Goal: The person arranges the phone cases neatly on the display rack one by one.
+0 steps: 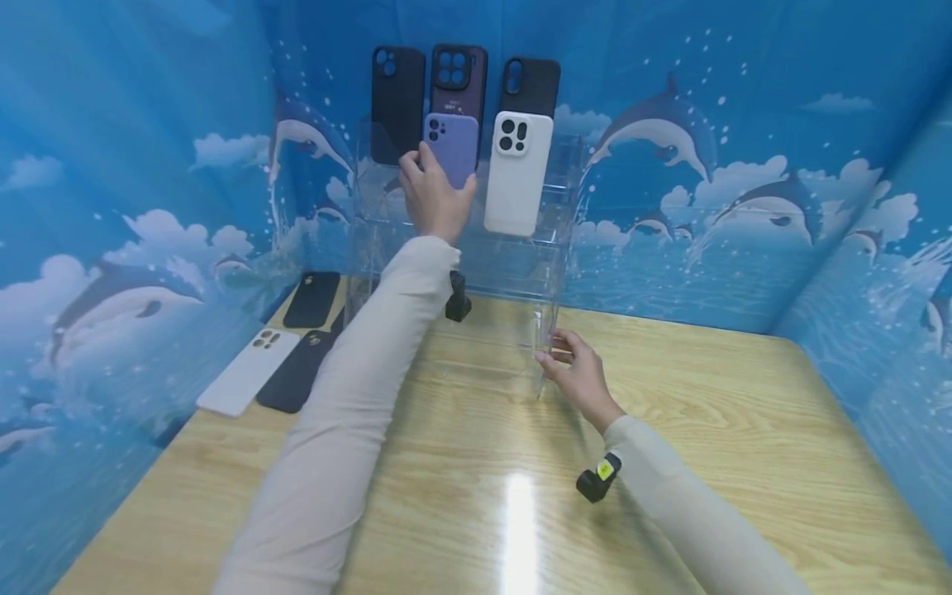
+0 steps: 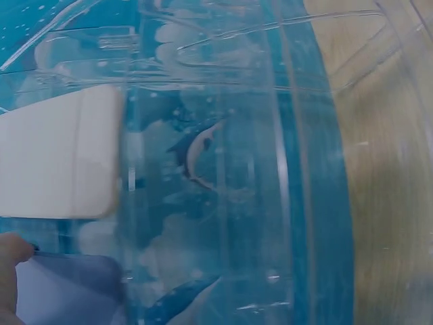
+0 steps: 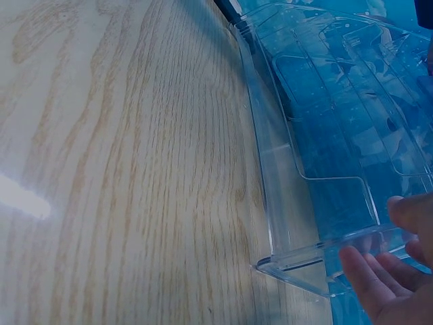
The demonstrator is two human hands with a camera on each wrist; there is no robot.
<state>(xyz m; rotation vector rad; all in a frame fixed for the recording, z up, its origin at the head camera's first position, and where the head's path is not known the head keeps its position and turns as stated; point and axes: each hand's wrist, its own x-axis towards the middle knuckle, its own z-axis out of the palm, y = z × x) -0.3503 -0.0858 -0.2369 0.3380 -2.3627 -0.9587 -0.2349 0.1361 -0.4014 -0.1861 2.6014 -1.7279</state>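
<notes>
My left hand (image 1: 437, 198) pinches a purple phone case (image 1: 455, 142) by its sides, with the case on a clear tiered stand (image 1: 513, 268). In the left wrist view, a fingertip touches the edge of that purple case (image 2: 67, 288). A white phone case (image 1: 519, 186) leans on the stand to its right. Behind them stand a black case (image 1: 397, 107), a dark case with a large camera frame (image 1: 452, 73) and another black case (image 1: 543, 87). Low at the stand's right side, my right hand (image 1: 582, 376) grips its clear edge between thumb and fingers.
On the wooden table (image 1: 669, 380), left of the stand, lie a white phone case (image 1: 245, 376), a black case (image 1: 293, 376) and another black one (image 1: 312, 299). A blue dolphin-print curtain (image 1: 714, 207) encloses the back and sides.
</notes>
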